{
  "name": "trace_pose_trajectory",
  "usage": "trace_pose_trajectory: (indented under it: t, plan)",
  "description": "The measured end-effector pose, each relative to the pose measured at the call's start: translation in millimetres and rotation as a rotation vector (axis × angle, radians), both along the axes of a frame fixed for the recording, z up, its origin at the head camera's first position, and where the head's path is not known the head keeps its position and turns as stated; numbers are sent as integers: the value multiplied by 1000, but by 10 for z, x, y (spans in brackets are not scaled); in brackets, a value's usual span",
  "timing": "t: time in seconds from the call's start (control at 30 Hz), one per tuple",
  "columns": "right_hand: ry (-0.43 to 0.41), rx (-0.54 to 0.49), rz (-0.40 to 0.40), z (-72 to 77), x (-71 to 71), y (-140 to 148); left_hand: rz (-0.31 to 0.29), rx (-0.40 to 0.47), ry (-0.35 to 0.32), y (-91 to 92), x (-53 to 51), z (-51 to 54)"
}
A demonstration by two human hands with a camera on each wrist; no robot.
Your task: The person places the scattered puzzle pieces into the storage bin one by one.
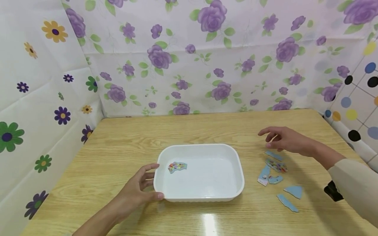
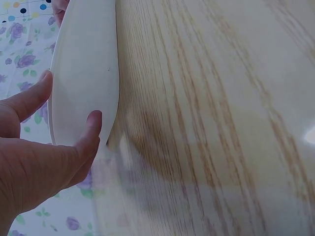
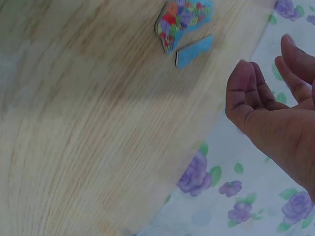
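Observation:
A white plastic tray (image 1: 203, 177) sits on the table, with one colourful puzzle piece (image 1: 178, 167) lying inside near its left wall. My left hand (image 1: 136, 186) touches the tray's front left corner, thumb along the front wall and fingers at the left rim. In the left wrist view the thumb lies against the outer wall. Above the table on the right, my right hand (image 1: 282, 139) hovers with loosely bent fingers and holds nothing. Below it lie a narrow light blue piece (image 1: 274, 155) and a multicoloured piece (image 1: 276, 165).
More light blue puzzle pieces lie right of the tray, including a wedge-shaped piece (image 1: 294, 191) and a long strip (image 1: 287, 203). A black object (image 1: 333, 191) is partly hidden by the right sleeve. Flowered sheeting (image 1: 189, 65) stands along the table's back edge.

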State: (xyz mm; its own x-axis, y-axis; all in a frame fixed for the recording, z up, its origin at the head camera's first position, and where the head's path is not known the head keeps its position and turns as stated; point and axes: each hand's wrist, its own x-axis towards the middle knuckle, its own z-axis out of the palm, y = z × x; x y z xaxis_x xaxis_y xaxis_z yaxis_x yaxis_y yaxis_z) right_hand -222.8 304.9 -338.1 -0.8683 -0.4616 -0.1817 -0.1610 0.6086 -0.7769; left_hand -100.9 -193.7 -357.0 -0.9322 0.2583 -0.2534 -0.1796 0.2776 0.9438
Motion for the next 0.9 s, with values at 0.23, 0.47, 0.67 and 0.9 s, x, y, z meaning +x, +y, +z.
trace_pose_trajectory:
  t: [0.23,0.47,0.67,0.9]
  plan:
    - [-65,-2,9,-104,-34,154,-9,5,-2,0,2,-1]
    - [-55,-5,3,-177,-65,265,-4,-1,-1,3,1,2]
    - [-62,50,13,-287,-50,325,-21,1,0,-12,6,0]
    - [-29,78,36,-366,-38,393,-16,10,4,-10,3,-9]
